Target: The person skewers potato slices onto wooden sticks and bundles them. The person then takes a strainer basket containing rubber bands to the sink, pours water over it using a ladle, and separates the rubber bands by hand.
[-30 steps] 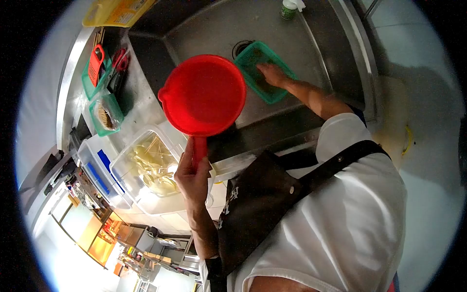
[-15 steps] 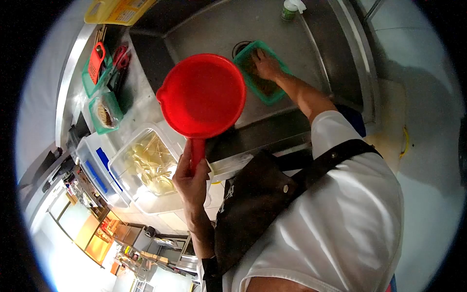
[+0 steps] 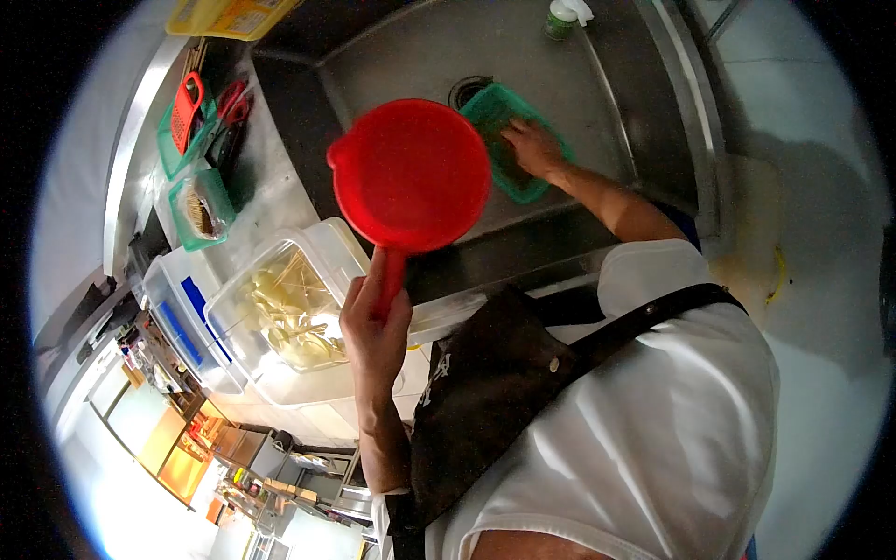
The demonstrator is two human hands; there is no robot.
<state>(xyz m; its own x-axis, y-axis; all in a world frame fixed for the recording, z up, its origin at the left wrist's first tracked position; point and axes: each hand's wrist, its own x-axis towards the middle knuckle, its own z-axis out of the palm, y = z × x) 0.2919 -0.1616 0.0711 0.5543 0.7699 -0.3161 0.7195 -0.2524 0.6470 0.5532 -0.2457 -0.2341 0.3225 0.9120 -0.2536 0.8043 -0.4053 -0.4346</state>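
Observation:
My left hand [image 3: 378,327] is wrapped around the handle of a red plastic water dipper [image 3: 411,177], with the thumb along the handle. The dipper's round bowl, with a small spout on its left side, is held over the near left part of the sink; I make out nothing inside it. Just right of it, a green rectangular plastic basket [image 3: 541,191] sits in the sink. My right hand [image 3: 532,149] reaches down into the basket, fingers extended and slightly bent. Dark, brownish matter shows in the basket, too dim to name.
The metal sink [image 3: 392,56] holds a small white-capped bottle [image 3: 560,21]. On the left counter stand a clear tub [image 3: 341,252] of pale peeled pieces, green baskets [image 3: 201,210] with sticks and tools, red-handled scissors [image 3: 233,107] and a yellow container [image 3: 229,17].
The dipper and my left hand have shifted slightly right and up. My right hand has drawn back toward the basket's right side, its fingers less spread. The basket sits slightly further right in view.

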